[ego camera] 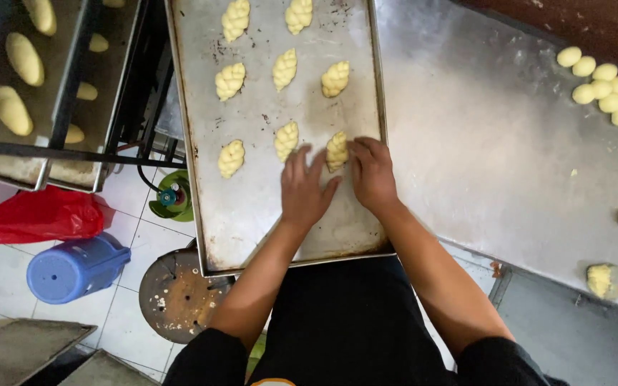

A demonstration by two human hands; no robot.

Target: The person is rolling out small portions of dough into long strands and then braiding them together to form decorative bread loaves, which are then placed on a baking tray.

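In the head view, a long metal baking tray (252,214) ran from six o'clock toward twelve, its near short edge overhanging a round stool top (177,297) and the person's dark apron. Its right rim lay on the steel worktable (481,157), while its left rim hung over tiled floor. The near third of the tray was bare metal, open room below the hands; the table at three o'clock was also bare up to a cluster of dough balls (613,89) at two o'clock.

The left hand (304,187) lay palm down, fingers spread and flat, its thumb touching the lower side of a braided dough piece (336,150). The right hand (372,174) rested with fingers loosely curled against the braid's right side. Both hands flanked it, touching but not clamped.

The braid sat at the tray's right side, near mid-length, its long axis pointing roughly twelve to six, matching the other braided pieces (284,69) in rows beyond. A brush (609,280) lay at four o'clock.
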